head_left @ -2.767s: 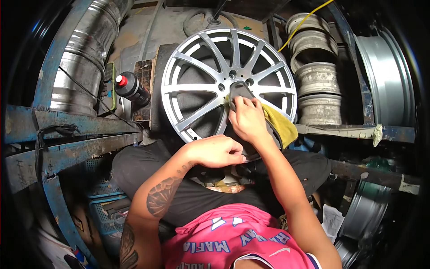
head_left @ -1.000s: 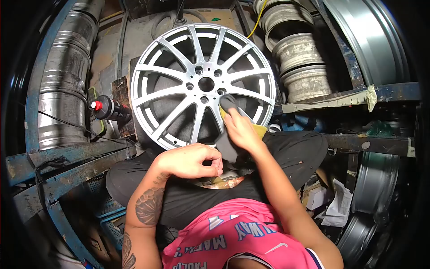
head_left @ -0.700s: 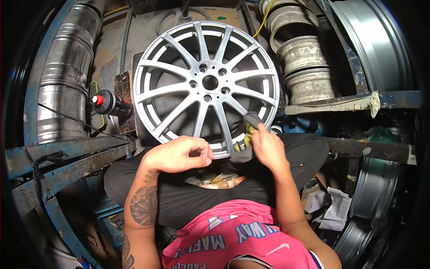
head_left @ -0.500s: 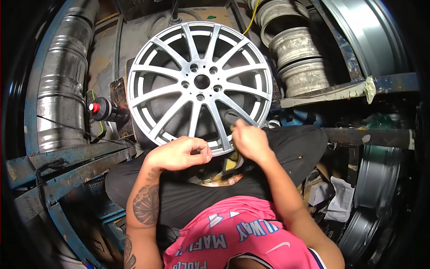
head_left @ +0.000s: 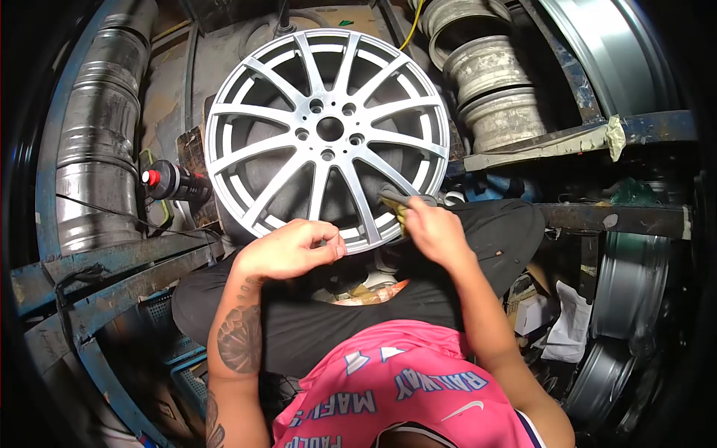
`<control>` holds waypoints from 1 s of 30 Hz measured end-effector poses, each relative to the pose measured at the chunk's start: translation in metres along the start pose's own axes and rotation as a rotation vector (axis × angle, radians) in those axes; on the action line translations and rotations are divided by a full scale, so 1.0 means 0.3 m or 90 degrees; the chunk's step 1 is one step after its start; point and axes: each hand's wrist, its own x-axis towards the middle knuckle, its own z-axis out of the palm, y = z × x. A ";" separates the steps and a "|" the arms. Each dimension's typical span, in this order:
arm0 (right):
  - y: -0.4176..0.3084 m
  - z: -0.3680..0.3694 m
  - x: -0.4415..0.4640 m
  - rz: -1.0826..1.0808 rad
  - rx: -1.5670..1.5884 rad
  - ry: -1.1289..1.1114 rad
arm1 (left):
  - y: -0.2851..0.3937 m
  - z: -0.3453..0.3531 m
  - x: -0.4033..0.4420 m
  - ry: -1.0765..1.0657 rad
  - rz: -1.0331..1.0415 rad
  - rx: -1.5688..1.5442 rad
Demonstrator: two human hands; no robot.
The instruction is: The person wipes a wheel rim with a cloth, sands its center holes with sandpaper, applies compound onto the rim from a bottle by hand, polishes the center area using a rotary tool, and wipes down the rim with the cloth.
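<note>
A silver multi-spoke alloy wheel (head_left: 320,171) lies face up in front of me, above my crossed legs. My left hand (head_left: 293,246) is curled over its near rim, with the thumb and bent fingers closed at the edge. At the lower right of the rim, my right hand (head_left: 433,230) is closed on a limp grey-and-yellow cloth (head_left: 401,200). The cloth's grey end reaches over the wheel's outer edge between spokes; part of it is hidden by the fingers.
A dark bottle with a red cap (head_left: 178,184) leans left of the wheel. Bare metal rims (head_left: 496,115) are stacked at the back right, with steel cylinders (head_left: 97,179) at the left. Blue metal rails (head_left: 134,275) flank both sides. White paper (head_left: 565,325) hangs at the right.
My right hand has moved slightly right, and the cloth no longer hangs down over the near rim. My left hand stays on the rim. The whole view has shifted a little.
</note>
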 end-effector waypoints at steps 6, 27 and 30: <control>0.053 -0.039 0.060 -0.097 0.178 -0.120 | -0.003 -0.023 -0.019 0.047 -0.062 -0.019; 0.075 0.064 -0.106 -0.264 0.346 -0.094 | 0.032 -0.042 0.010 0.221 -0.020 -0.071; 0.048 0.108 -0.132 -0.124 0.459 0.021 | 0.024 -0.052 0.003 0.268 -0.007 -0.031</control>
